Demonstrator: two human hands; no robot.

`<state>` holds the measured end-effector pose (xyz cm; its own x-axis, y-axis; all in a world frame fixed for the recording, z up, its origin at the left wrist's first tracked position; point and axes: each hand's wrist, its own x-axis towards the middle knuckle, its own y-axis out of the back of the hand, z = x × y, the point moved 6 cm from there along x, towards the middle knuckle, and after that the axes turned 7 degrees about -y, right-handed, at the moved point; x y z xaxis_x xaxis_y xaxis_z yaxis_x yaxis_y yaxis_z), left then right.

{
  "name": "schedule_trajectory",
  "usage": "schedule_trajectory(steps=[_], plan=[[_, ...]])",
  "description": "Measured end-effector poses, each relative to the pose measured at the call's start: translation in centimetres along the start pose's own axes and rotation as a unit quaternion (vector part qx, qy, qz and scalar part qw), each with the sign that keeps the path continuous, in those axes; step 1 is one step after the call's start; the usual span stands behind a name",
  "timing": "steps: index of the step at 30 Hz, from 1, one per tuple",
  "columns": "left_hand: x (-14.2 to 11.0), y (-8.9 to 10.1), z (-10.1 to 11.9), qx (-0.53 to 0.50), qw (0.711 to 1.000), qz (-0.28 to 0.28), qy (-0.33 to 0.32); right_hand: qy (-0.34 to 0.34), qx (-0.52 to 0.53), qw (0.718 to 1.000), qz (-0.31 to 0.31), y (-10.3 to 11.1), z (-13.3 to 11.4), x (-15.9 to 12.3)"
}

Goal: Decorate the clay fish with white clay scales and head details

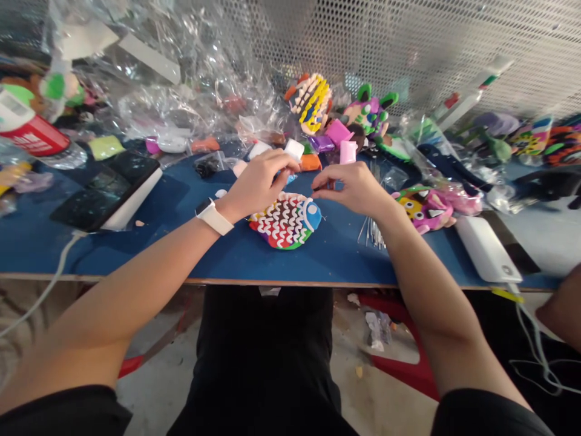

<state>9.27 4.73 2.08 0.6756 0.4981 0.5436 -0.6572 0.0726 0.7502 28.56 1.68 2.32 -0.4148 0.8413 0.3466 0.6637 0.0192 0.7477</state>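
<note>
A clay fish point(285, 225) lies flat on the blue table, its body covered with white wavy scales over red, green and yellow. Its blue head point(313, 216) points right. My left hand point(261, 181), with a white watch on the wrist, is over the fish's upper left edge. Its thumb and fingers are drawn together, and whatever is between them is hidden. Just above the fish's head, my right hand point(347, 186) pinches thumb and forefinger together; anything there is too small to make out. A bit of blue clay point(290, 177) shows beside my left fingertips.
Pink point(347, 152) and white clay packs lie behind my hands. Thin metal sticks point(373, 234) lie right of the fish. A black-screened device point(106, 192) stands left, a white power bank point(486, 249) right. Plastic bags point(195, 79) and clay figures point(370, 115) crowd the back.
</note>
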Motion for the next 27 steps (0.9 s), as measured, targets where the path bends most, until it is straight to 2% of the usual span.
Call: schedule_trajectory(steps=[3,7,13,21,27], plan=[[0.0,0.08,-0.02,0.006,1.0,0.005,-0.005,0.021,-0.009,1.0,-0.015,-0.2,-0.19,0.1],[-0.06,-0.05,-0.15,0.015,1.0,-0.003,-0.005,0.06,-0.016,0.998,-0.006,-0.18,-0.6,0.02],[-0.03,-0.1,-0.18,0.023,1.0,-0.013,0.001,0.037,-0.014,0.999,-0.007,-0.25,-0.81,-0.14],[-0.12,-0.17,-0.6,0.028,0.999,0.003,-0.02,-0.009,-0.003,0.999,-0.053,-0.45,-0.28,-0.08],[-0.1,-0.3,-0.73,0.032,0.999,0.003,-0.019,0.012,0.0,0.999,-0.05,-0.15,-0.8,-0.25]])
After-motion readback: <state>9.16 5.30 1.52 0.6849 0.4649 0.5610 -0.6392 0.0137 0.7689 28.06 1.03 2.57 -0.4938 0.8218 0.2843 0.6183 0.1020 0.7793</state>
